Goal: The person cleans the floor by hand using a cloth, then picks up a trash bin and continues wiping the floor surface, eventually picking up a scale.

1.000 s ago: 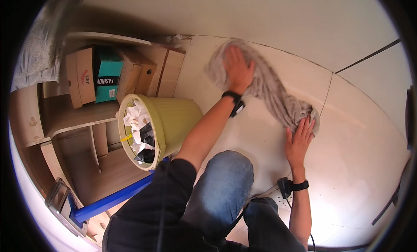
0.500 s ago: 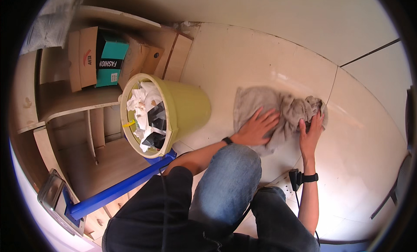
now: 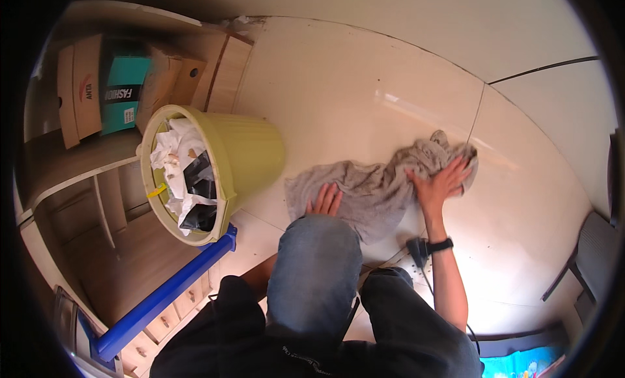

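Note:
A rumpled greyish-brown cloth point(image 3: 371, 189) lies across the pale tiled floor in front of my knees, flatter at its left end and bunched at the right. My left hand point(image 3: 325, 200) rests on the left part of it with fingers extended; my knee hides the palm and wrist. On the bunched right end, my right hand point(image 3: 441, 184) lies palm down, fingers spread and thumb pointing left. A black strap with a small black device point(image 3: 420, 251) is around my right wrist, a cable trailing from it.
A yellow-green bin point(image 3: 250, 153) full of crumpled paper and black plastic stands tilted to the left. Behind it are wooden shelves point(image 3: 55, 160) with shoe boxes point(image 3: 124, 95). A blue bar point(image 3: 166, 290) runs at lower left. A dark chair point(image 3: 592, 254) is at the right edge.
The cloth is stretched out longer to the left. My left hand has slid toward its left end and is now partly behind my knee. The view has shifted somewhat to the right.

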`<state>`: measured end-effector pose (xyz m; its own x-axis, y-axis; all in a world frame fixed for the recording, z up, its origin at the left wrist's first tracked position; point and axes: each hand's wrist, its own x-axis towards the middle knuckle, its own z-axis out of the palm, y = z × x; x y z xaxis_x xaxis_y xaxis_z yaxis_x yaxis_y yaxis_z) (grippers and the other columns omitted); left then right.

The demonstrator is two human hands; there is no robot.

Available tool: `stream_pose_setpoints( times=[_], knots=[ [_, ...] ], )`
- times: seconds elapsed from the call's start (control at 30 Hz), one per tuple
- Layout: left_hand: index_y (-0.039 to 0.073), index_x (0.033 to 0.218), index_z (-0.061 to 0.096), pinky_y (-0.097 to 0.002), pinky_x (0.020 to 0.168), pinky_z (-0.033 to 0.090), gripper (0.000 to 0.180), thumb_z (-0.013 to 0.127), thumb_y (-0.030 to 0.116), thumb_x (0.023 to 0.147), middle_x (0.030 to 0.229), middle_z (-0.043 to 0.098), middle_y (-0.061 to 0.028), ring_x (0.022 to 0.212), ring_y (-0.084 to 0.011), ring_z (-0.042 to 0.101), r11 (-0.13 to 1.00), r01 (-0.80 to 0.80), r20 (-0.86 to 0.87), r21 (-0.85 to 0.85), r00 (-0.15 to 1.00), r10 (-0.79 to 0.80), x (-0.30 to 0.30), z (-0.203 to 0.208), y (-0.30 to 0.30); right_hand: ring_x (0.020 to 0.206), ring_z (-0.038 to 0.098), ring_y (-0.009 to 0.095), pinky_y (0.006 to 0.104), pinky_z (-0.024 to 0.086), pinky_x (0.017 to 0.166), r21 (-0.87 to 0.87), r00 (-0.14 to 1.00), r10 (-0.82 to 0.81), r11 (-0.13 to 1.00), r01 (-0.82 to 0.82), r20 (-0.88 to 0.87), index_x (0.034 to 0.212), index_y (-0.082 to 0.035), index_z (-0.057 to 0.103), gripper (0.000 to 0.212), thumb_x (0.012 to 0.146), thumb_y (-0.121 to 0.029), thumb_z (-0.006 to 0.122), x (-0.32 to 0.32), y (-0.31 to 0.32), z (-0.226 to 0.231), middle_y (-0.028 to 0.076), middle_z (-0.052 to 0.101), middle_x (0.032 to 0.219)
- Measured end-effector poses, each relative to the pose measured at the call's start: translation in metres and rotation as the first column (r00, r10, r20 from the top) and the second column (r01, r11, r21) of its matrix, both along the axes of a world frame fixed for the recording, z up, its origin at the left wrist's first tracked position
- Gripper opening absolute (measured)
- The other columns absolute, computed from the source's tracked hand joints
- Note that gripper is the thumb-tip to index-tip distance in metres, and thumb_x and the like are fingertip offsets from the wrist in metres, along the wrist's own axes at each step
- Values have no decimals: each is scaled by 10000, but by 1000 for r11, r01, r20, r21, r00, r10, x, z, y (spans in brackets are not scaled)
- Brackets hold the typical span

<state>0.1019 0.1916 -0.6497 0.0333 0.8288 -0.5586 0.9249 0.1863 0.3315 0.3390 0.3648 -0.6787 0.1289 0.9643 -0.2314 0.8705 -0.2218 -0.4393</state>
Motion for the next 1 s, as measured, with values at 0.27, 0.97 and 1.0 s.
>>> stream_pose_setpoints(
  times=[0.27, 0.97, 1.0],
  knots=[
    [42, 1493, 231, -619, 1103, 154, 955, 706, 452, 774, 1590, 118, -145, 1468, -334, 104, 925, -62, -38, 374, 996, 82, -18, -14, 105, 1458, -77, 412, 630, -5, 1108, 121, 977, 175, 980, -161, -120, 1511, 16, 67, 1231, 646, -421, 825, -43, 165, -36, 246, 48, 1576],
    [-55, 1440, 275, -568, 1096, 241, 905, 658, 487, 825, 1552, 199, -199, 1438, -351, 205, 846, -322, 113, 426, 946, 303, -17, -24, 108, 1478, 105, 300, 481, 78, 1182, 176, 424, 883, 459, -871, -203, 1523, -116, 180, 946, 648, -4, 520, -288, 255, -20, 142, 231, 1564],
    [-103, 1412, 277, -551, 1094, 251, 917, 673, 471, 817, 1534, 209, -234, 1422, -384, 219, 840, -313, 94, 443, 948, 303, -17, -22, 110, 1478, 105, 300, 481, 78, 1182, 182, 418, 884, 455, -872, -210, 1523, -116, 180, 946, 648, -4, 520, -307, 253, -21, 142, 231, 1564]
  ],
)
